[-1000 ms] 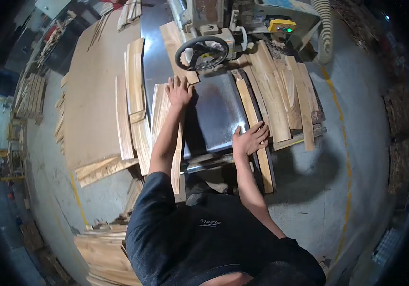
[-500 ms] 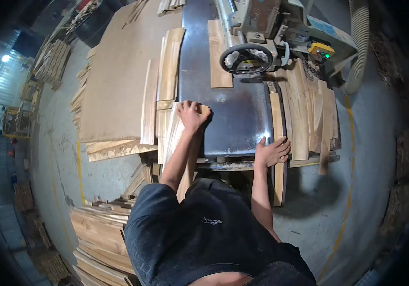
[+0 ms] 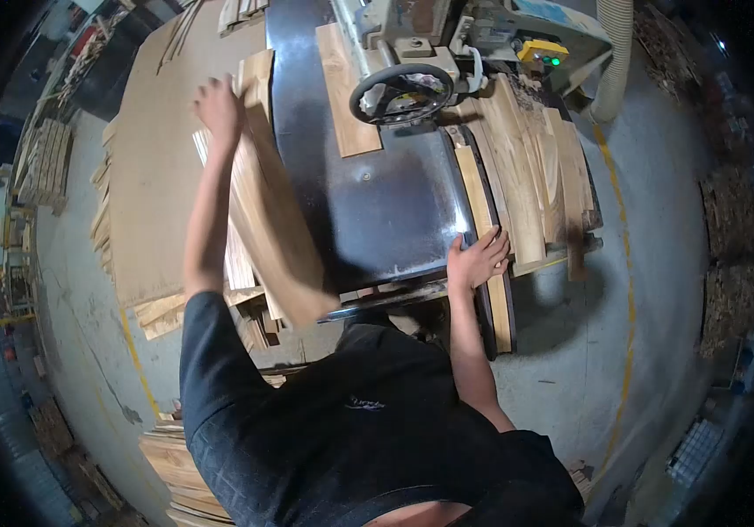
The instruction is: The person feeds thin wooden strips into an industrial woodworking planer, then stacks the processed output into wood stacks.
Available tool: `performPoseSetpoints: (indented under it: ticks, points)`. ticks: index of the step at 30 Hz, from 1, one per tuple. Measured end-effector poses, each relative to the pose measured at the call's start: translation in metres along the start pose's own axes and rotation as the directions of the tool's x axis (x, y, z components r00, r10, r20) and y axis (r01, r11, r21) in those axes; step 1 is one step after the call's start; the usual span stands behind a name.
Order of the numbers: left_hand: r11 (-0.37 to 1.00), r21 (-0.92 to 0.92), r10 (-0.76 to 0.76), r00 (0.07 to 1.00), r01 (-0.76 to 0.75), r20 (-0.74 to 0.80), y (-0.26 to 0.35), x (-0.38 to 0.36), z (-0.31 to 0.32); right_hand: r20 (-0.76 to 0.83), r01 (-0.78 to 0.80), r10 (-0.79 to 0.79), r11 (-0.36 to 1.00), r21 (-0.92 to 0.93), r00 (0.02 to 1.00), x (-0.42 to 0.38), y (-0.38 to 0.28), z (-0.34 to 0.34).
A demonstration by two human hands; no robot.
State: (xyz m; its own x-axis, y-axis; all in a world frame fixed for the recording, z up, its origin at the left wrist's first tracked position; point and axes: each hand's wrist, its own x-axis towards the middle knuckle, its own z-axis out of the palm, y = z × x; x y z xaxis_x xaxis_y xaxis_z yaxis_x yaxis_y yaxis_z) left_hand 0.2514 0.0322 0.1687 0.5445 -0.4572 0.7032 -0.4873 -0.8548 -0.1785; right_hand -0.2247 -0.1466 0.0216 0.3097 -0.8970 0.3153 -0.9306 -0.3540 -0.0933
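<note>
My left hand (image 3: 219, 110) is raised at the left of the machine, its fingers apart over the brown sheet. Just beside and below it, a wide wooden board (image 3: 276, 220) lies slanted across other boards, its near end blurred. The board's far end is partly hidden by my hand, and contact there is hard to make out. My right hand (image 3: 478, 261) rests with spread fingers on the long wooden strip (image 3: 475, 193) along the right edge of the dark metal table (image 3: 377, 211). Another board (image 3: 346, 97) lies flat on that table, beside the machine's handwheel (image 3: 401, 95).
The brown sheet (image 3: 162, 167) extends left of the metal table. Several boards (image 3: 517, 167) lie to the right, under a yellow control box (image 3: 542, 51) with a green light. A ribbed hose (image 3: 609, 70) hangs at the far right. Stacked boards (image 3: 185, 470) stand at lower left.
My left hand has moved left and away from me, and the board that it gripped now lies slanted at the left. My right hand stays on the strip. The view has shifted.
</note>
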Motion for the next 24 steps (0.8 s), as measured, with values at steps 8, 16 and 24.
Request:
performPoseSetpoints:
  ticks: [8,16,24]
  points:
    - [0.967,-0.246,0.12,0.747,0.06,0.654,0.182,-0.119,0.028,0.003,0.07,-0.071,0.991,0.116,0.998,-0.001,0.007,-0.004]
    - [0.882,-0.436,-0.008,0.931,0.177,0.364,0.257,-0.266,-0.079,-0.088,0.36,-0.386,0.722,0.591,0.918,-0.016,0.052,-0.022]
    - [0.59,-0.373,0.01,0.456,0.716,0.89,0.232,-0.344,-0.199,0.413,-0.054,-0.602,0.522,0.851,0.684,-0.071,0.055,-0.012]
